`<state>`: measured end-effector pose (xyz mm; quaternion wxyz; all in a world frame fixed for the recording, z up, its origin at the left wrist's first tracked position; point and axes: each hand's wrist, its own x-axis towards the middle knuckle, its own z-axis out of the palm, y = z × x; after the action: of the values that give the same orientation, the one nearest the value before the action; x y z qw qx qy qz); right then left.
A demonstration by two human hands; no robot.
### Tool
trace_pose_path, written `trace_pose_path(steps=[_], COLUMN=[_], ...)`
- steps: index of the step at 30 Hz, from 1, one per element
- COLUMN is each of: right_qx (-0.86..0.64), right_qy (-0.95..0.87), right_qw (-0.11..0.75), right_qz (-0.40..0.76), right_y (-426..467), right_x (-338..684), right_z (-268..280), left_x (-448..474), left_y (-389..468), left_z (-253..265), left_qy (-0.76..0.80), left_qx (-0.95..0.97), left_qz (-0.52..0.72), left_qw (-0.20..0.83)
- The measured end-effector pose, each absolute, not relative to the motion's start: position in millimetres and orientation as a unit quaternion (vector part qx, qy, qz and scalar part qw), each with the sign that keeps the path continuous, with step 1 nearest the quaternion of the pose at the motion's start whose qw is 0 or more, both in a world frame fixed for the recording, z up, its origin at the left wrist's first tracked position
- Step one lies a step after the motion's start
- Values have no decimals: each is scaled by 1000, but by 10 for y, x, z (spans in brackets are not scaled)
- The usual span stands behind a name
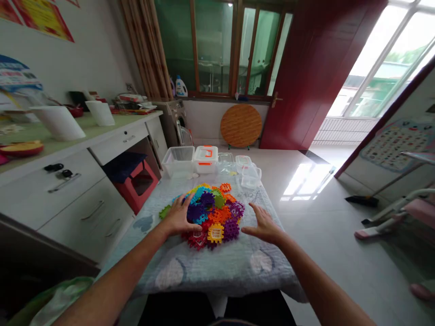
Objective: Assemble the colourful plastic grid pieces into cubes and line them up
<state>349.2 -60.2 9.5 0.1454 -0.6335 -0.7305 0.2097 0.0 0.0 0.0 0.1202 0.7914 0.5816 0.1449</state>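
A heap of colourful plastic interlocking building pieces (207,209) lies in the middle of the cloth-covered table (217,271). Square notched tiles in purple, orange, red, yellow, blue and green overlap in it. On the heap's left side is my left hand (180,216), thumb and fingers spread, over or against the blue and red pieces; whether it touches them I cannot tell. Just right of the purple pieces, my right hand (261,224) is spread open above the cloth, apart from the heap. Neither hand grips anything.
Along the table's far end stand a clear open bin (178,163), a white box with orange latches (206,159) and smaller clear containers (250,176). A drawer counter (78,181) and a red stool (136,183) are at the left.
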Motion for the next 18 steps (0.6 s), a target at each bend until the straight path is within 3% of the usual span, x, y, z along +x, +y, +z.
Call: trace_pose_path(steps=[6,18], right_qx=[-646,-494], right_qy=[-697,-750], right_qw=[194,312], right_qz=[244,310], right_y=[46,136], right_x=[2904,2591], right_z=[-147,-221], left_x=[79,288], left_y=[27,107], left_z=[-27,47], left_qy=[572,481], left_qx=[799,832], left_qz=[126,249], left_qw=[140,121])
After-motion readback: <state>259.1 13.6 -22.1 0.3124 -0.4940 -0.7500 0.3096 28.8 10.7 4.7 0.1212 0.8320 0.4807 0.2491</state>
